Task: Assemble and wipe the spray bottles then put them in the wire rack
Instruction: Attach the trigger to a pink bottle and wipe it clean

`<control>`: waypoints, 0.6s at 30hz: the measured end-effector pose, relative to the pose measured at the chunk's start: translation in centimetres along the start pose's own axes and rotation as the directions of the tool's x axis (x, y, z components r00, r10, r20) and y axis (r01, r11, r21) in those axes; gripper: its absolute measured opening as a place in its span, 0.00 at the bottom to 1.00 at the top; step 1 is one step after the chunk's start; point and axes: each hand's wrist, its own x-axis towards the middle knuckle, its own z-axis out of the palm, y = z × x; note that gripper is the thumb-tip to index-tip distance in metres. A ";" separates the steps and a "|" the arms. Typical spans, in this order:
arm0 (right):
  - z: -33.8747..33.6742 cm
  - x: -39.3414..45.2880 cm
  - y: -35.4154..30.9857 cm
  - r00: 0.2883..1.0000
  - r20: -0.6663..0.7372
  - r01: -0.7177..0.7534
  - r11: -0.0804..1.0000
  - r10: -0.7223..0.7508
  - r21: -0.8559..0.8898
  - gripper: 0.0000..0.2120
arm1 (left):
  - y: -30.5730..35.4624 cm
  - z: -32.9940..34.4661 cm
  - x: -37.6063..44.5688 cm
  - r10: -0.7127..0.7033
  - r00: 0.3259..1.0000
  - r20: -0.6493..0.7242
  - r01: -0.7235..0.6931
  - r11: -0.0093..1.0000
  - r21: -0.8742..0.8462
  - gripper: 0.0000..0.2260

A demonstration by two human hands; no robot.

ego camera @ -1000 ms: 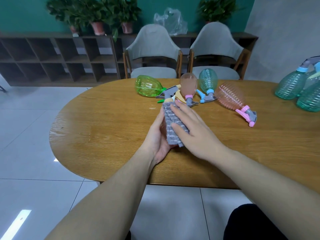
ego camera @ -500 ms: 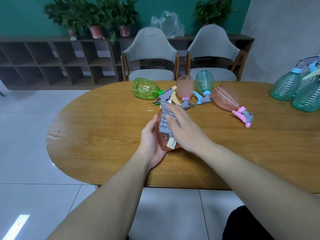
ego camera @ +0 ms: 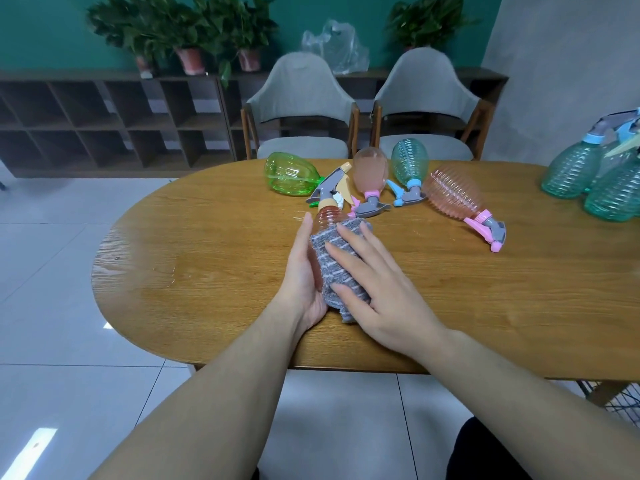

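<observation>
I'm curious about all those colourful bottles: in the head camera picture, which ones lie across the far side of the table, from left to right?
Green bottle → pale pink bottle → teal bottle → ribbed pink bottle → upright teal bottles at the right edge.

Teal wall (ego camera: 52,32), dark cubby shelving (ego camera: 104,123), two grey chairs (ego camera: 301,95), white tiled floor (ego camera: 45,258).

We read this as office lounge or meeting room: oval wooden table (ego camera: 214,258), two grey upholstered chairs (ego camera: 300,109) pushed against far side, low dark cubby shelving (ego camera: 110,123) along teal wall (ego camera: 41,32), potted plants (ego camera: 187,32) on top, white tiled floor (ego camera: 52,271), grey plaster wall (ego camera: 568,64) at right
</observation>
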 end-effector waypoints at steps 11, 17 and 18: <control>-1.2 6.3 -0.9 0.957 0.048 -0.289 0.955 0.286 0.069 0.23 | 0.0 0.0 0.1 0.078 0.996 0.043 -0.076 0.996 -0.053 0.23; -1.3 8.3 -1.1 0.921 0.100 -0.388 0.906 0.376 0.168 0.23 | 0.2 -0.3 0.1 0.046 0.998 0.044 -0.043 0.996 -0.073 0.24; -1.2 8.3 -1.2 0.916 0.096 -0.400 0.899 0.388 0.179 0.23 | 0.2 -0.5 0.2 0.040 0.998 0.038 -0.037 0.996 -0.076 0.24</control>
